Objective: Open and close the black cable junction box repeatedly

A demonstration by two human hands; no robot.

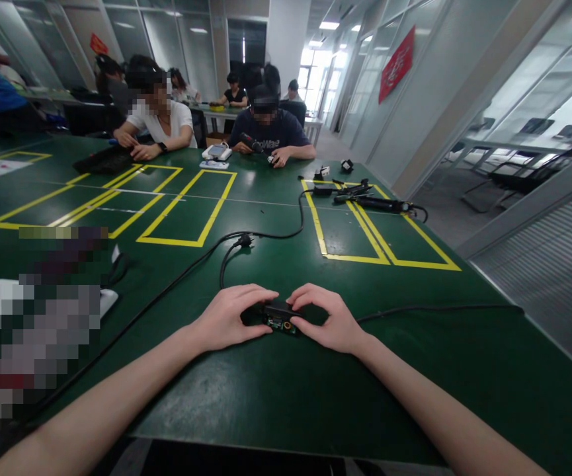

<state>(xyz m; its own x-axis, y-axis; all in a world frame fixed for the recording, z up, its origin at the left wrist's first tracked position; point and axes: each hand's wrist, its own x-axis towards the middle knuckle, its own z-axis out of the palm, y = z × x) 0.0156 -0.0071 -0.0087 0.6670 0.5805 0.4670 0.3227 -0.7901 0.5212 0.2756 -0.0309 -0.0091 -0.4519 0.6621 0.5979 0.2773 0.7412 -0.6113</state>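
A small black device with an exposed green circuit board lies on the green table in front of me. My left hand grips its left end, fingers curled over the top. My right hand grips its right end the same way. Both hands rest on the table. A black cable runs from under my right hand toward the table's right edge.
Another black cable with a plug loops across the table ahead. Yellow tape rectangles mark the surface. Black tools lie at the far right. Two seated people work at the far side. A blurred patch covers the left.
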